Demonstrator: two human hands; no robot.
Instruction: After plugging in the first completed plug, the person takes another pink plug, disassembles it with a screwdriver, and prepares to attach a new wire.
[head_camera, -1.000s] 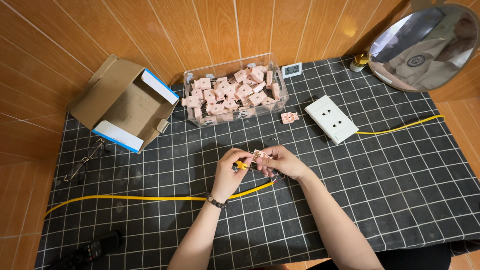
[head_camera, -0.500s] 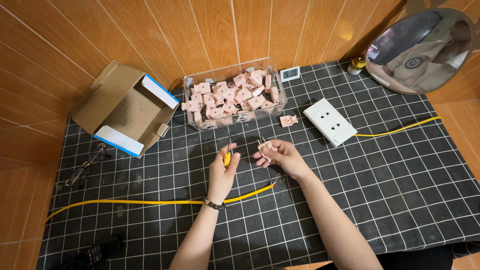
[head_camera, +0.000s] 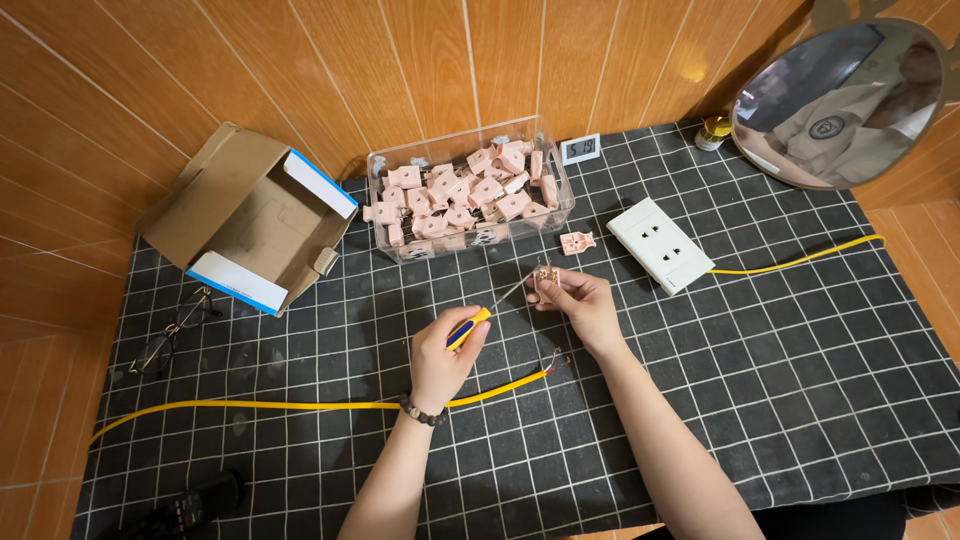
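Observation:
My left hand (head_camera: 445, 355) grips a small screwdriver (head_camera: 470, 325) with a yellow and blue handle; its thin shaft slants up to the right toward a small pink plug part (head_camera: 545, 276) with brass pins. My right hand (head_camera: 580, 305) holds that part between the fingertips above the black gridded mat (head_camera: 760, 400). A yellow cable (head_camera: 300, 405) lies across the mat under my left wrist, its stripped end (head_camera: 555, 362) just below my right hand. One loose pink plug piece (head_camera: 577, 241) rests on the mat beyond my hands.
A clear plastic bin (head_camera: 470, 190) of several pink plug pieces stands at the back. An open cardboard box (head_camera: 245, 215) is back left, eyeglasses (head_camera: 175, 330) beside it. A white socket block (head_camera: 660, 243) with yellow cord, a small digital clock (head_camera: 580, 148) and a round mirror (head_camera: 835, 100) sit right.
My hands have moved apart: the left drew back toward me with the screwdriver, the right lifted the plug part up and away from the cable end.

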